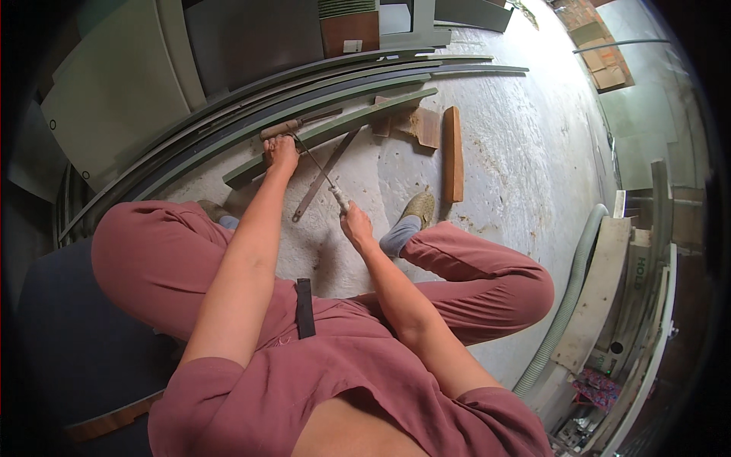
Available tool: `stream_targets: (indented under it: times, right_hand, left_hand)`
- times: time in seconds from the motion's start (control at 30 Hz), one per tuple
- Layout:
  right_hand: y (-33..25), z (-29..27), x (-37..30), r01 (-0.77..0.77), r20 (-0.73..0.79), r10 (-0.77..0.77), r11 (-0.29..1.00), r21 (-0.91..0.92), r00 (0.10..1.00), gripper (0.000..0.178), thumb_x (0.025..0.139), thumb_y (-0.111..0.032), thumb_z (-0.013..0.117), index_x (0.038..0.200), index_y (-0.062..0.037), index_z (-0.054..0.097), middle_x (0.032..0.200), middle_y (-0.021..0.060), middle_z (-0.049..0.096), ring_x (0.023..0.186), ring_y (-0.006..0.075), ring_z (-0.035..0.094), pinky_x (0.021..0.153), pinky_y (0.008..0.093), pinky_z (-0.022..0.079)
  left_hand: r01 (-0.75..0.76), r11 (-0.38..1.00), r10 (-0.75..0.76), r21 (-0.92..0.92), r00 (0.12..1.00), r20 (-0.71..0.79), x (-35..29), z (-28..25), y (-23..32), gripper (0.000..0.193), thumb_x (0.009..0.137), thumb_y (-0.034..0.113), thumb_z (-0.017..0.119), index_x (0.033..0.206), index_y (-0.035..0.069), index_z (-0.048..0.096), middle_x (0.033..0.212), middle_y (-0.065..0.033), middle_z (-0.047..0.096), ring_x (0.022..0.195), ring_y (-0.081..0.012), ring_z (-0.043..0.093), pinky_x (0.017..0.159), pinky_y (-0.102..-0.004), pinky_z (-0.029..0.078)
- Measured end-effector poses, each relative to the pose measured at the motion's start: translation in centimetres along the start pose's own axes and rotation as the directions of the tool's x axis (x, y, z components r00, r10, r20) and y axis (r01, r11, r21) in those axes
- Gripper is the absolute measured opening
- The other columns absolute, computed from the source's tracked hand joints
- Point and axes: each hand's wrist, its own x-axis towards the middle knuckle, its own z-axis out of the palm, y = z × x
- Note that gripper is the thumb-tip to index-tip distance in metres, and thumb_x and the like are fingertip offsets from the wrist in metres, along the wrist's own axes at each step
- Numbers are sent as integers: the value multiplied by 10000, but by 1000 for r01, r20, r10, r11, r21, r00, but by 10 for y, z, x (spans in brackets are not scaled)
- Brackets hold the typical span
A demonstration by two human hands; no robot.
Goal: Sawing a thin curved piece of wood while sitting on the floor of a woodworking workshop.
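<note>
My right hand [356,225] is closed round the whitish, wrapped handle [339,198] of a thin-shafted metal tool. Its slim shaft [314,161] slants up and left to the fingers of my left hand [282,154]. Those fingers curl over a long green bar [343,126] lying between my feet and the stacked strips; their tips are partly hidden. Just beyond them lies a tool with a wooden handle [280,129] and a dark, narrow blade. On the floor nearer me, a flat metal strip [312,194] with a hole at its end passes beneath the bar.
Long dark and green strips [251,114] lie stacked across the far side, below leaning panels [259,46]. Wood pieces [417,128] sit by the bar's right end, with a brown wooden block [453,156] farther right. A ribbed hose [567,305] and boards [598,289] line the right side.
</note>
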Motion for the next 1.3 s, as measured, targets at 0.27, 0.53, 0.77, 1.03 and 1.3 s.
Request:
stream_targets:
  times: [0.27,0.53,0.77,1.03,1.3]
  right_hand:
    - [-50,-2,28,83,5,-83,996,18,997,216,822,-218,466,901,-21,511,812,261,594,795,441,572,699,525,434]
    - [-15,-3,13,53,-53,-53,999,-1,997,208,821,-220,473,911,-35,502,811,265,593,793,446,569,700,528,433]
    - [15,-2,9,-13,-22,14,1000,11,1000,201,827,-207,454,951,-58,509,837,268,597,825,448,571,722,529,429]
    - [-45,-3,27,95,-13,-95,995,-14,995,204,822,-206,463,918,-30,504,798,269,594,781,446,577,692,527,439]
    - [-4,2,10,58,-68,-62,996,-61,996,180,831,-199,438,934,-54,461,784,264,598,763,458,576,681,541,438]
  left_hand:
    - [48,999,-49,14,998,49,-13,4,14,207,725,229,659,858,73,634,924,-121,623,915,-266,576,811,-371,380]
    - [42,998,-38,-52,996,79,-5,-5,4,182,724,195,648,847,61,637,876,-134,632,857,-290,590,784,-381,401]
    - [4,1000,-4,12,1000,-10,-3,-2,6,163,715,196,647,837,88,646,902,-96,633,914,-229,566,795,-336,355]
    - [46,999,-46,-13,998,30,-11,3,13,147,719,178,637,820,71,641,873,-135,635,873,-284,598,784,-373,402]
    - [51,998,-49,-24,996,72,-3,-1,7,129,717,141,625,825,74,648,880,-124,639,857,-264,597,769,-355,386]
